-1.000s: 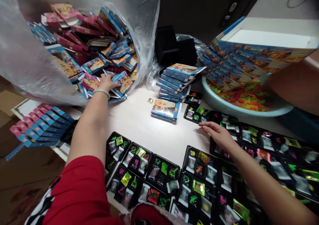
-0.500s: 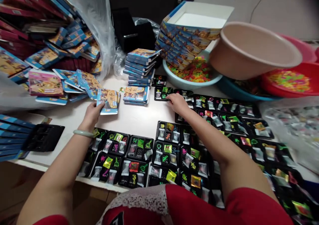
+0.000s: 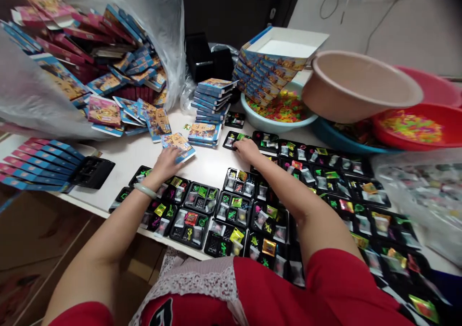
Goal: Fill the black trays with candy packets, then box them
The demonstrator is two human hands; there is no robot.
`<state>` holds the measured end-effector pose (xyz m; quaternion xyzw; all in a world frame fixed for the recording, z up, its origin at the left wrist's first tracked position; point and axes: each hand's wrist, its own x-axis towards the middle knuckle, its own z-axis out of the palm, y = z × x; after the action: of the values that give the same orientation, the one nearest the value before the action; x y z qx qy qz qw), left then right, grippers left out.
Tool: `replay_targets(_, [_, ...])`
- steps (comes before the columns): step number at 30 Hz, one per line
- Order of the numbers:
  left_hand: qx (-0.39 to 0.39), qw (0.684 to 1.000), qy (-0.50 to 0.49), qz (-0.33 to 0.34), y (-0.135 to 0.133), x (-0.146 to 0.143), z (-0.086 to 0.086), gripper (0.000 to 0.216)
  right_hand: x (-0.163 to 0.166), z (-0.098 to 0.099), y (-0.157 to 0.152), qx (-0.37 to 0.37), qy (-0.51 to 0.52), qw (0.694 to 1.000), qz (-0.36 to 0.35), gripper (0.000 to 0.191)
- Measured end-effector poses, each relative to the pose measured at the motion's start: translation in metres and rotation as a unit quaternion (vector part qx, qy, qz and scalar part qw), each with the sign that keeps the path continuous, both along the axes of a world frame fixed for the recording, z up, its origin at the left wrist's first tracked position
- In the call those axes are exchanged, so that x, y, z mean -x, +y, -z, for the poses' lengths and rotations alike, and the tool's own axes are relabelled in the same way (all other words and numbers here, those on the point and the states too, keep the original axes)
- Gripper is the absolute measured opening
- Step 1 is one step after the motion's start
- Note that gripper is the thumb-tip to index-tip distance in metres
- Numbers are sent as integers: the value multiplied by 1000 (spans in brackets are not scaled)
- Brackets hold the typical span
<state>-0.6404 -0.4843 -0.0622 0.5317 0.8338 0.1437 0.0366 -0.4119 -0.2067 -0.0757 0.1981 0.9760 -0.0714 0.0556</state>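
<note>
Now the left hand (image 3: 166,164) grips a box (image 3: 183,147); the right hand (image 3: 247,150), grip unclear, touches a tray (image 3: 230,138).

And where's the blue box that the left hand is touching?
In the head view, the blue box is left of centre, at the left hand's fingertips, just left of and nearer than the short box stack.

white table (image 3: 211,165) | black trays (image 3: 201,197) lay in rows at front and right | box stack (image 3: 209,104) stood toward the back | pale-blue bowl (image 3: 276,125) sat behind trays | small packet (image 3: 186,127) lay beside the stack
</note>
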Motion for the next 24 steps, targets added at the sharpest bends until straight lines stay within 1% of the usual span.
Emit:
replay_targets(1, [4,999,22,24,6,-6,5,41,-1,0,-5,6,3,1000,-4,38])
replay_targets(2, [11,998,42,35,11,-12,10,40,-3,-1,-9,12,10,1000,-5,38])
replay_targets(5, [42,996,76,15,25,-19,21,32,-6,0,-15,35,50,998,-8,40])
replay_targets(8, [39,997,67,5,28,-15,25,22,-3,2,-10,50,62,997,-25,48])
replay_targets(10, [29,998,60,16,25,-9,23,19,0,6,-4,63,46,997,-28,56])
replay_targets(13, [14,997,66,44,14,-5,12,19,6,14,7,98,29,995,-7,59])
replay_targets(16, [-13,993,100,56,4,-15,-3,27,8,22,13,125,43,991,-9,60])
replay_targets(18, [-5,991,113,76,1,-30,-8,30,7,23,15,129,59,990,-17,59])
replay_targets(21, [31,987,80,135,6,-54,-6,26,3,17,15,117,64,991,-17,56])
replay_targets(24, [11,987,31,156,14,-68,4,22,-10,1,14,109,64,991,-34,53])
